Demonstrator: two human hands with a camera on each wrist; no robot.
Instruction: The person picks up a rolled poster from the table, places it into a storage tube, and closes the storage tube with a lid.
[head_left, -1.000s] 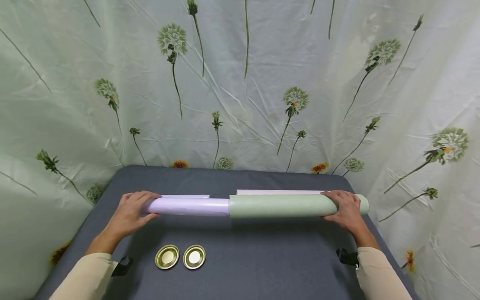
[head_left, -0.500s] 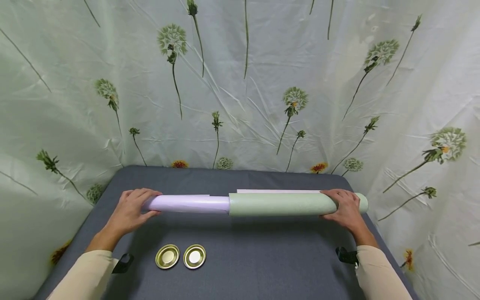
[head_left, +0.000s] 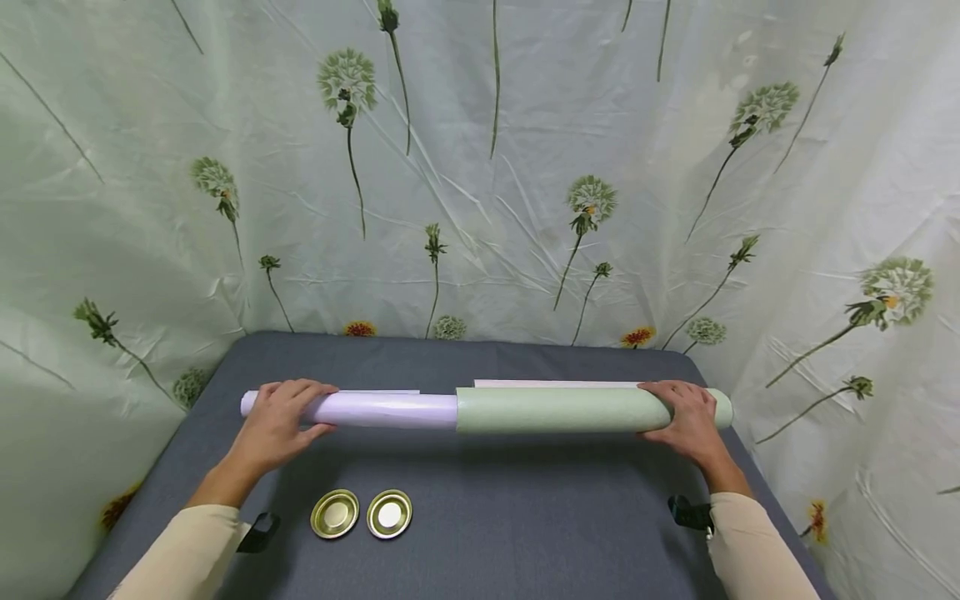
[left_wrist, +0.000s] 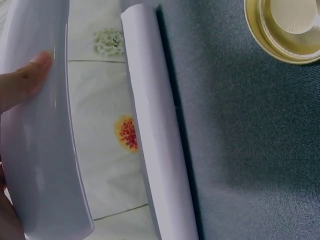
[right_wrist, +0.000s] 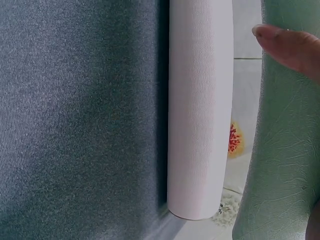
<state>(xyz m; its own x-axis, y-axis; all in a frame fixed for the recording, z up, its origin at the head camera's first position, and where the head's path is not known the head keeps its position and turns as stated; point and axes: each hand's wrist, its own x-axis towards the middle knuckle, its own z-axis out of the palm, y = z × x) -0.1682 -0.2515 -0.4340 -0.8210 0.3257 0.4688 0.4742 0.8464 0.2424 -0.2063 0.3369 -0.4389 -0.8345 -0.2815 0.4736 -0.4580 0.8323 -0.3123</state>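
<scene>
A lilac roll (head_left: 390, 411) and a thicker sage-green roll (head_left: 555, 410) are held end to end above the table, the lilac end meeting the green one's left end. My left hand (head_left: 281, 421) grips the lilac roll near its left end, which sticks out beyond the hand. The right hand (head_left: 686, 419) grips the green roll near its right end. In the left wrist view, a thumb lies along the held lilac roll (left_wrist: 42, 150). The right wrist view has a thumb over the green roll (right_wrist: 280, 150). Whether one roll sits inside the other cannot be told.
Behind the held rolls, a second lilac roll (left_wrist: 157, 125) and a pale pink roll (right_wrist: 197, 110) lie on the grey cloth-covered table (head_left: 525, 525). Two gold-coloured round lids (head_left: 334, 513) lie toward the front left. A flower-printed curtain (head_left: 495, 208) hangs around the table.
My left hand has shifted right along the lilac roll, so its left end now shows. The green roll and right hand have drifted very slightly left.
</scene>
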